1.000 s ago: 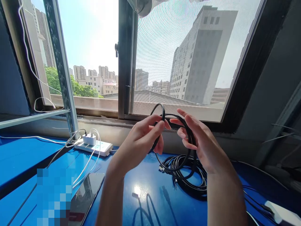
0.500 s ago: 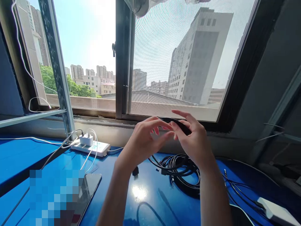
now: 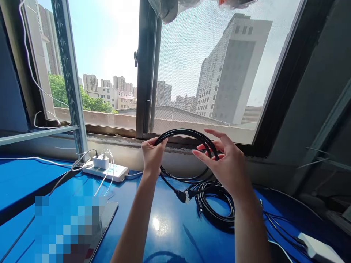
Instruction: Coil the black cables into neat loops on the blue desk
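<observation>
A: Surface?
B: Glossy blue tabletop (image 3: 159, 241) below window (image 3: 145, 73), power strip (image 3: 118, 174) on left.
A: Cable?
B: Coiled black cable (image 3: 186, 133) raised above it; left hand (image 3: 153, 155) gripping, right hand (image 3: 227, 162) loosely spread at its side.

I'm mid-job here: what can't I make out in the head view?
Head view:
- held cable: stretch enclosed by the left hand.
- table coil: right part, behind the right forearm.
- dark slab: left part, under the pixelated patch.
- white box: lower end, cut by the bottom edge.
- hanging plastic: top, cut by the top edge.
</observation>
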Tool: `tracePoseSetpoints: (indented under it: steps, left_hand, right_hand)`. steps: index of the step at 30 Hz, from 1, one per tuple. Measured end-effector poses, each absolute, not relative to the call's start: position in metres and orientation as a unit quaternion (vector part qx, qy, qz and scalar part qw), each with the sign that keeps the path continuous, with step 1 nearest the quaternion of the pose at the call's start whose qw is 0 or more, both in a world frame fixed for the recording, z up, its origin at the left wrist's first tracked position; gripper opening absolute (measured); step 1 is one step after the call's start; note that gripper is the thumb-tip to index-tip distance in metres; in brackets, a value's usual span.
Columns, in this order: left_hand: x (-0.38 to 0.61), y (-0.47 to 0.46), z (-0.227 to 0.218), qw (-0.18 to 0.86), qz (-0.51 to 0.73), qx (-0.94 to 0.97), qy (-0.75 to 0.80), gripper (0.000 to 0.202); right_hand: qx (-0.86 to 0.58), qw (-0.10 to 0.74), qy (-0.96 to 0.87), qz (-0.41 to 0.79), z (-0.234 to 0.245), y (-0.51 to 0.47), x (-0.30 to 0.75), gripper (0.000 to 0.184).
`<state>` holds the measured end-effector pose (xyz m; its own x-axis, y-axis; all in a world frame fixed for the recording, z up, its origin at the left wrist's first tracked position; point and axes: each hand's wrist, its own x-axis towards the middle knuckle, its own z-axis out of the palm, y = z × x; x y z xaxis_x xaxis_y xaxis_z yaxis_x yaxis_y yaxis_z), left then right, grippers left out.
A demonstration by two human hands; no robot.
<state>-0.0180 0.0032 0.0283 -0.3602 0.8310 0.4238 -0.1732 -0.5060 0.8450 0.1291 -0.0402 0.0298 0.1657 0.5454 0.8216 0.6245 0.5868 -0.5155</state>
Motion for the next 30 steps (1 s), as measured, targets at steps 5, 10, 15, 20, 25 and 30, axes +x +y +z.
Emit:
tracePoseSetpoints:
  steps: [5, 10, 15, 20, 25, 30]
  left_hand:
    - [-0.020, -0.010, 0.037, 0.414, 0.766, 0.376, 0.317, 0.040]
    - [-0.015, -0.005, 0.031, 0.352, 0.719, 0.484, 0.353, 0.037]
    - [-0.007, 0.004, 0.025, 0.448, 0.617, 0.542, 0.353, 0.032]
    - [-0.010, 0.005, 0.027, 0.471, 0.702, 0.430, 0.318, 0.041]
    - [-0.024, 0.005, 0.024, 0.284, 0.758, 0.438, 0.390, 0.039]
    - [-0.025, 0.005, 0.022, 0.207, 0.735, 0.503, 0.404, 0.039]
  right_hand:
    - [-0.397, 0.664, -0.614, 0.160, 0.027, -0.032, 0.117, 0.042]
    - [-0.308, 0.748, -0.518, 0.277, 0.033, -0.034, 0.115, 0.040]
    - [-0.277, 0.819, -0.450, 0.225, 0.037, -0.039, 0.119, 0.030]
    - [-0.446, 0.702, -0.554, 0.038, 0.031, -0.034, 0.122, 0.023]
    - [-0.463, 0.646, -0.606, 0.021, 0.025, -0.027, 0.115, 0.035]
    - [-0.395, 0.650, -0.622, 0.187, 0.027, -0.033, 0.110, 0.054]
